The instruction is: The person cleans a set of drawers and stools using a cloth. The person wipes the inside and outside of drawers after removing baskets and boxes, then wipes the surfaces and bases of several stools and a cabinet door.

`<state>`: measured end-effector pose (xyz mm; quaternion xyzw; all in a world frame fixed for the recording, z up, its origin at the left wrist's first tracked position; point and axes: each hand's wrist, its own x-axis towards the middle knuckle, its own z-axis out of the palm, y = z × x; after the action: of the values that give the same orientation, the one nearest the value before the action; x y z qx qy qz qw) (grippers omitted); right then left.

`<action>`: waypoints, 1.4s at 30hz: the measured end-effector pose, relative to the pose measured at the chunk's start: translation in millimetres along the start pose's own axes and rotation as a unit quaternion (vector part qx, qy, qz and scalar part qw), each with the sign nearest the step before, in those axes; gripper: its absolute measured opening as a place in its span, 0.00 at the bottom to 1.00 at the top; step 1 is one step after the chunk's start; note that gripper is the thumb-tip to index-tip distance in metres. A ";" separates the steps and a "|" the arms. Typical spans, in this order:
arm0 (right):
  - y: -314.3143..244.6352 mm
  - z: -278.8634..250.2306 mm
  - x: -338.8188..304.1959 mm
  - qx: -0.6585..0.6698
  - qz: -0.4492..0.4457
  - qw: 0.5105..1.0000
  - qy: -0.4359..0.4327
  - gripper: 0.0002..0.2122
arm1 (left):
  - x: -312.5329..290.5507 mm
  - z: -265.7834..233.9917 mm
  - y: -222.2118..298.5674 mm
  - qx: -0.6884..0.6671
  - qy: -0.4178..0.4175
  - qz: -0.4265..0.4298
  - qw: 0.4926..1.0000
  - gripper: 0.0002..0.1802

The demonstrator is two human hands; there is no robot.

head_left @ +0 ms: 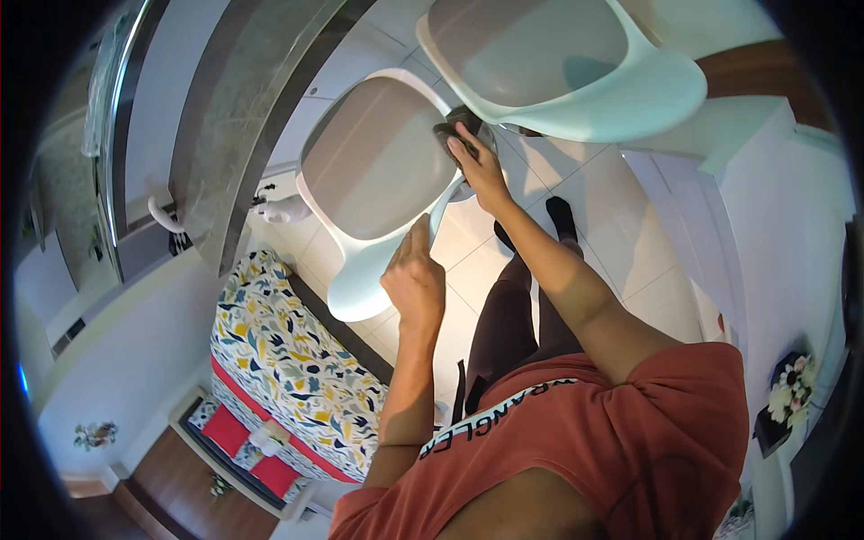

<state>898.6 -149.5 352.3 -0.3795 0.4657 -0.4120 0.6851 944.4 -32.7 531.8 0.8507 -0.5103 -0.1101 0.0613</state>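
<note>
A white moulded chair (pixel 355 283) with a grey seat pad (pixel 382 148) stands in front of me. My left hand (pixel 416 279) is at the chair's near right edge, its fingers together and closed on the rim. Further up, my right hand (pixel 484 173) is closed round a dark, soft-looking item (pixel 463 144), perhaps a cloth; its exact kind is unclear. That item lies against the right side of the seat, in the gap beside a second white chair (pixel 621 99). My right fingertips are partly hidden by it.
A glass-topped table (pixel 261 81) edges the left. Behind it, a bed with a patterned cover (pixel 288 333) and red pillows (pixel 225 430) fills the lower left. Pale floor tiles (pixel 585 216) lie under my feet. At the right are a white cabinet (pixel 693 198) and flowers (pixel 792 391).
</note>
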 end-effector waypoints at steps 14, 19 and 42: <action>44.5 31.6 -1.8 -0.273 -0.266 0.913 -0.148 0.15 | -160.7 -25.1 -163.1 0.105 0.088 -0.065 0.988 0.20; 51.4 52.9 38.1 -0.311 -0.112 0.906 -0.264 0.17 | -175.2 -21.0 -183.9 0.039 0.185 -0.261 0.947 0.19; 388.4 11.2 -32.2 -0.294 -0.303 0.849 -0.317 0.22 | -131.4 113.5 -265.7 -0.278 0.620 -0.277 0.680 0.25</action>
<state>984.0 26.3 14.9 -0.7957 0.1843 -0.2997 0.4931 1083.4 209.4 380.7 0.7705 -0.0430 0.2932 0.5643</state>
